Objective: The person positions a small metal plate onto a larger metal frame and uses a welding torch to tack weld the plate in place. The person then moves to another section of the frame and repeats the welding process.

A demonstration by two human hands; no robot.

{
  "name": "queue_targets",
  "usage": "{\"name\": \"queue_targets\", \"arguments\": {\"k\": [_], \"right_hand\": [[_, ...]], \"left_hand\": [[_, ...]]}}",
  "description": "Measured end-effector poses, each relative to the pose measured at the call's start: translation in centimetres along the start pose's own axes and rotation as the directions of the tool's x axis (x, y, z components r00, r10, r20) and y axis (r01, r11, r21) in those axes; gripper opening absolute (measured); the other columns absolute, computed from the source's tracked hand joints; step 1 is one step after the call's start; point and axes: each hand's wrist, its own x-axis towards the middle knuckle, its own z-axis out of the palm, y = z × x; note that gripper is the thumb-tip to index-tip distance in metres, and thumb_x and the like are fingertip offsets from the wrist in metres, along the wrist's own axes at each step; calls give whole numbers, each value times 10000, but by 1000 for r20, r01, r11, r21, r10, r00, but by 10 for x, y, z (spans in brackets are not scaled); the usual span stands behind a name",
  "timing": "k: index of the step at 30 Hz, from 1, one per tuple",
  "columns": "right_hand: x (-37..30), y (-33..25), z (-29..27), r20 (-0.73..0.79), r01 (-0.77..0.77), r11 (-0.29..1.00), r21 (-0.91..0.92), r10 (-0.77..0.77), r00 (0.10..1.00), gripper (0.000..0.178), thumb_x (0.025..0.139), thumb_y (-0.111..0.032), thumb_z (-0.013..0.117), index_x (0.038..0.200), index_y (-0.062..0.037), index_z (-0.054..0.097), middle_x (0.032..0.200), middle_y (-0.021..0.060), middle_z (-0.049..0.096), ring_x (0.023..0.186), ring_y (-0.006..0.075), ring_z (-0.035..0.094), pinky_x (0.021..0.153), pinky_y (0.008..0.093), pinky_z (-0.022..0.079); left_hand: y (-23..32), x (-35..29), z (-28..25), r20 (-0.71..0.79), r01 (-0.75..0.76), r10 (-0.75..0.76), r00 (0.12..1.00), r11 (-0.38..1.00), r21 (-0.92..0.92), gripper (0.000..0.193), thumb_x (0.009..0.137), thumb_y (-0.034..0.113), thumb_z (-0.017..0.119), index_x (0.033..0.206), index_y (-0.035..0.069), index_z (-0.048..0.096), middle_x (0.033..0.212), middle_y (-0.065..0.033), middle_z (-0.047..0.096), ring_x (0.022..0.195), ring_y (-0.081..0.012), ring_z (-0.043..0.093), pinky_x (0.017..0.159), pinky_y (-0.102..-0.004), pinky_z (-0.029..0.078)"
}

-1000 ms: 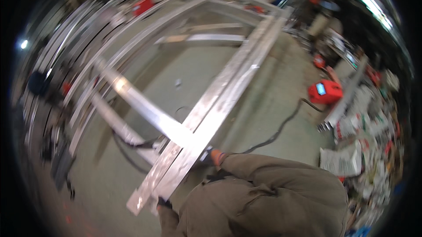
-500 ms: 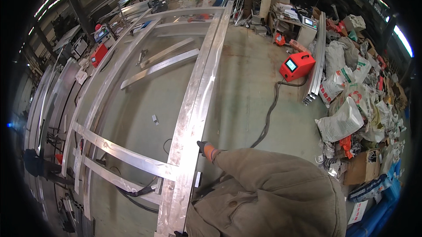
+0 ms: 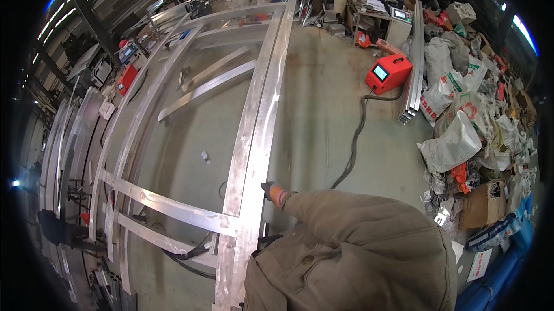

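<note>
A long, shiny metal frame [image 3: 262, 109] of rectangular tubes runs from the lower edge away to the far side. My right hand [image 3: 273, 192], in an orange and dark glove, is at the right edge of its near long beam, fingertips closed against that edge. The brown sleeve [image 3: 358, 224] reaches in from the lower right. A crosspiece [image 3: 173, 204] joins the near beam to the far-left rails. Dark cables [image 3: 193, 251] hang under the lower crosspiece. My left hand does not show; the coat and lower picture edge hide that area.
Two loose metal bars [image 3: 208, 90] and a small metal piece [image 3: 205, 157] lie inside the frame's outline. To the right stand a red machine [image 3: 388, 74] with a trailing cable [image 3: 353, 158], stacked metal lengths [image 3: 412, 80], and heaped white sacks [image 3: 453, 143]. Another person [image 3: 55, 227] is far left.
My view has shifted slightly, so the frame's near end sits farther right. The dark glove at the lower edge no longer shows clearly. My right hand stays at the beam's edge.
</note>
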Motion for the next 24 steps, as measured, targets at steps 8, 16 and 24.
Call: {"name": "queue_targets", "arguments": {"k": [8, 16, 24], "right_hand": [[11, 9, -1, 37, 149, 972, -182, -145, 989, 562, 1102, -439, 506, 1037, 62, 755, 1023, 301, 756, 974, 507, 695, 890, 553, 523], [3, -2, -20, 75, 90, 953, -291, -71, 995, 525, 1068, -466, 574, 1149, 22, 748, 1062, 236, 781, 938, 374, 731, 843, 514, 547], [-19, 42, -65, 361, -483, 801, 355, 359, 861, 783, 982, -848, 520, 1312, -140, 578, 883, 77, 639, 714, 267, 600, 639, 443, 499]], "left_hand": [[-7, 0, -1, -5, 39, -39, 999, 997, -65, 657, 1061, 473, 689, 1513, 13, 560, 1320, -173, 722, 1080, -319, 709, 918, -446, 579], [-12, -6, -25, -26, 88, -94, 995, 981, -172, 643, 1061, 438, 701, 1514, 5, 558, 1324, -171, 724, 1063, -351, 718, 919, -462, 587], [-64, 1, -2, -438, -123, 76, 896, 989, -80, 700, 941, 394, 791, 1476, -1, 574, 1014, -216, 722, 863, -276, 712, 683, -486, 561]]}}
